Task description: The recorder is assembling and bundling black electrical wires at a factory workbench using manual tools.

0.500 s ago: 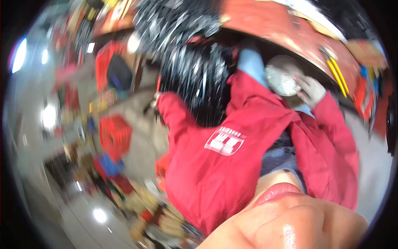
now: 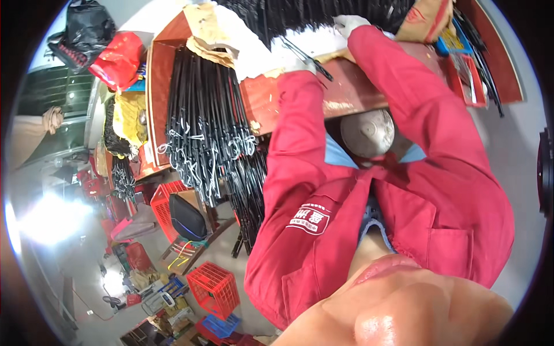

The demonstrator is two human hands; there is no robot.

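Observation:
In a pale glove, my left hand [image 2: 299,62] is above the near part of the red-brown table, with a few thin black rods [image 2: 314,62] crossing it. Its fingers look closed around them, though bright glare blurs the outline. My right hand [image 2: 351,24], also gloved, reaches farther in, its partly visible fingers stretched out at the near edge of a wide pile of thin black rods [image 2: 323,12]. White sheet material [image 2: 314,43] lies under and between both hands.
Left of my arms, bundles of black rods with white ties [image 2: 208,115] hang over the table edge [image 2: 340,101]. A round metal stool top or lid [image 2: 368,134] sits below that edge. Right: red tray [image 2: 468,81]. Lower left: red crate [image 2: 213,288] and chair [image 2: 187,216].
My view has turned toward the table. The right hand has left the round metal piece and reached up to the rod pile. My left hand has come from low at the left onto the table.

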